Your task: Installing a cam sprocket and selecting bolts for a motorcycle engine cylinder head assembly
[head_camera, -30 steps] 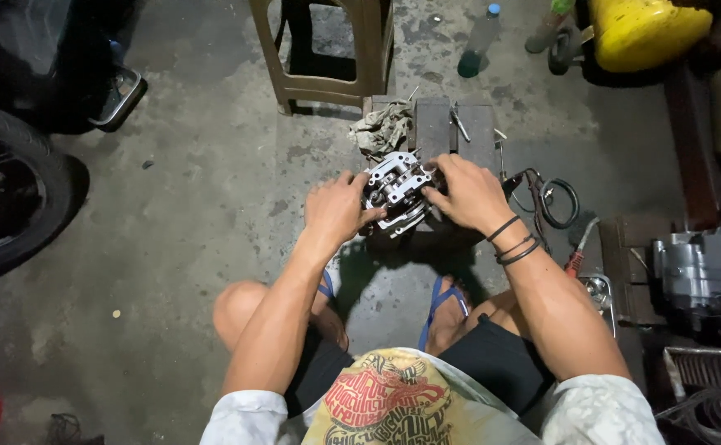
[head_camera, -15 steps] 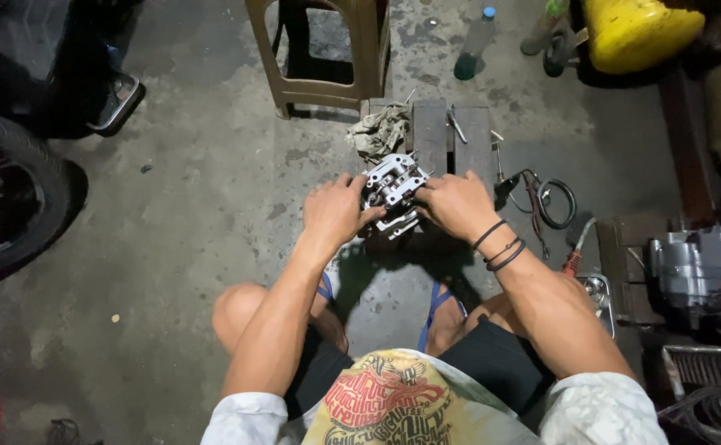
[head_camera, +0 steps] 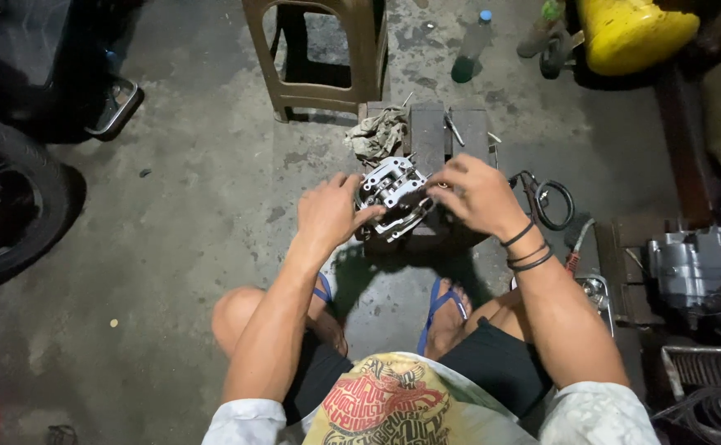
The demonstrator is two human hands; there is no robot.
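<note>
A silvery metal engine part (head_camera: 393, 196) with several holes and fins rests on a dark block (head_camera: 439, 136) on the concrete floor in front of me. My left hand (head_camera: 330, 213) grips its left side, thumb across the lower edge. On the part's right side sits my right hand (head_camera: 477, 194), fingertips pinching at the upper right corner; whatever small piece they pinch is hidden. I squat with my blue sandals (head_camera: 441, 302) just below the block.
A crumpled grey rag (head_camera: 379, 133) and a small tool (head_camera: 454, 129) lie on the block. Behind stand a brown stool (head_camera: 321, 53), a green bottle (head_camera: 469, 53) and a yellow container (head_camera: 634, 31). A tyre (head_camera: 10, 202) is left, an engine casing (head_camera: 702, 268) and black cable (head_camera: 551, 200) right.
My right hand has lifted off the top of the part and shifted right, uncovering more of it. My left hand stays on the left side.
</note>
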